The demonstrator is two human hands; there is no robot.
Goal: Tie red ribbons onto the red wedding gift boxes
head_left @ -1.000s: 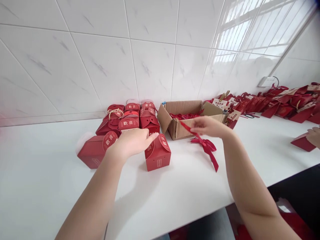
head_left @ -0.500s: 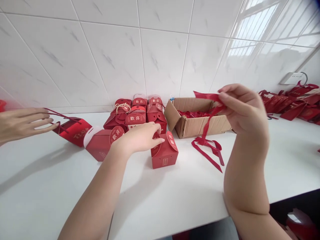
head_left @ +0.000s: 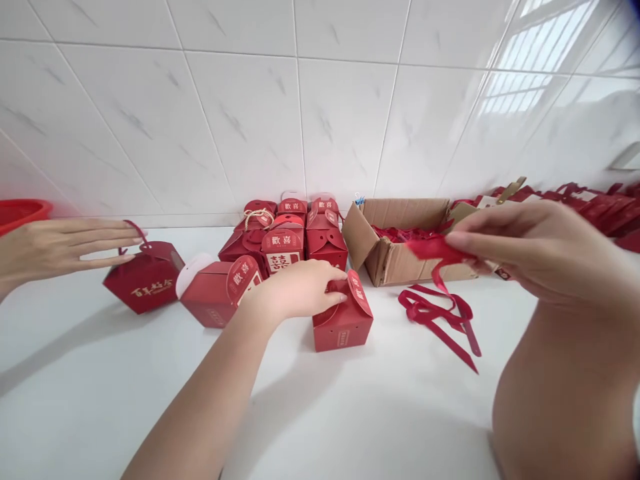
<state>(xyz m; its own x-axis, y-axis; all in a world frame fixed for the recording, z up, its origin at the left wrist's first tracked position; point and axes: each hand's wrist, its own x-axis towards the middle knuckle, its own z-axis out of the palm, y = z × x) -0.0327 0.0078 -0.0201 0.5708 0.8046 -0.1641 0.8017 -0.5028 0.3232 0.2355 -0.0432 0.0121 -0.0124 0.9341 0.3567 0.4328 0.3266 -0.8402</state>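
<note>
My left hand (head_left: 311, 288) is closed over the top flaps of a small red gift box (head_left: 343, 333) standing on the white table. Thumb and fingers pinch its folded tabs, and the palm hides part of the lid. Between the thumb and fingers of my right hand (head_left: 505, 243) is one end of a red ribbon (head_left: 434, 249), raised above the table in front of the cardboard box. Below it, more red ribbon (head_left: 440, 313) lies in loose loops on the tabletop. A second red gift box (head_left: 210, 293), white flap raised, sits left of my left forearm.
Another person's hand (head_left: 65, 250) holds the cord of a red box (head_left: 145, 283) at left. Several red gift boxes (head_left: 284, 241) stand against the tiled wall. A cardboard box (head_left: 415, 263) contains red ribbons. Red bags (head_left: 590, 207) pile up at right; a red basin (head_left: 23, 212) is far left.
My right hand has moved right and lower with the ribbon end. My left hand stays on the gift box. The other person's corded box has turned more upright. The view has shifted slightly.
</note>
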